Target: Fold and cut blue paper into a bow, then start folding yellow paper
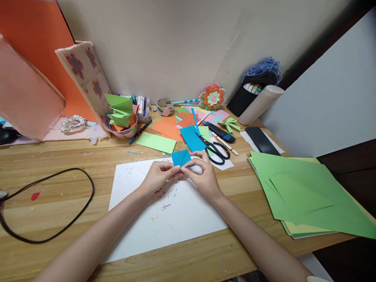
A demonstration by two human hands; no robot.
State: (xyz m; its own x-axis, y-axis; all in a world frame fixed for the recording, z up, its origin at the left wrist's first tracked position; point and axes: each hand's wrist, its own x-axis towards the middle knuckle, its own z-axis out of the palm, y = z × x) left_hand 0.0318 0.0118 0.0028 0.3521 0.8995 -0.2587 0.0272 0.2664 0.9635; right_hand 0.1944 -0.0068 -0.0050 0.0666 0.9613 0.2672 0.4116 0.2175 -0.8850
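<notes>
My left hand [160,177] and my right hand [202,176] meet over a white sheet [164,219] on the wooden desk [58,156]. Both pinch the near edge of a small blue paper piece [181,157], which stands up slightly from the sheet. The fingers of both hands are closed on it, fingertips almost touching. The white sheet bears small coloured marks near my hands.
Black scissors [216,150] lie just beyond my right hand on blue and green paper scraps [190,137]. A stack of green sheets [305,192] lies at the right. A bowl of folded paper [122,117], markers [141,103], tape [164,106], a paper flower [213,96] and a black cable loop [58,203] surround the sheet.
</notes>
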